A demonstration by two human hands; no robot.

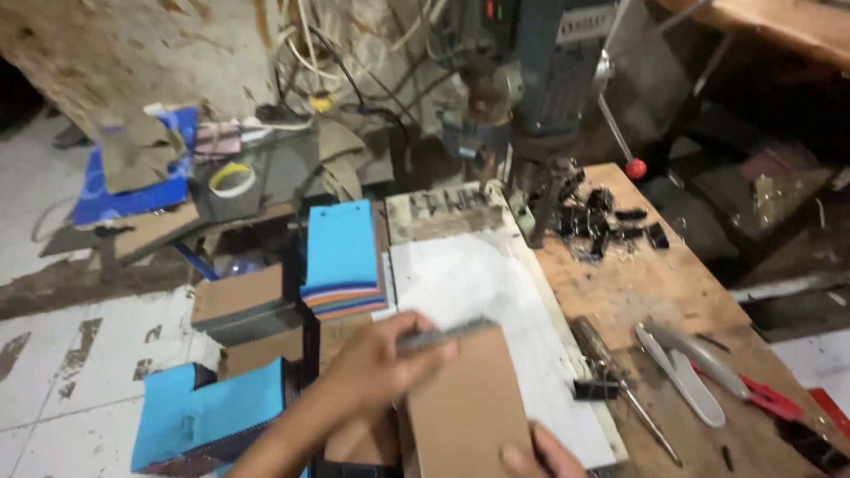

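Left hand (376,358) clamped on brown card stack's (465,407) top edge, near tabletop's (637,283) front edge; right hand (540,458) gripping its lower corner; binder clip (595,389) just beside.

a pale rectangular label plate (586,22) sits on the grey drill press head above the bench's far edge. a brown cardboard box (241,301) stands on the floor off the bench's left edge.
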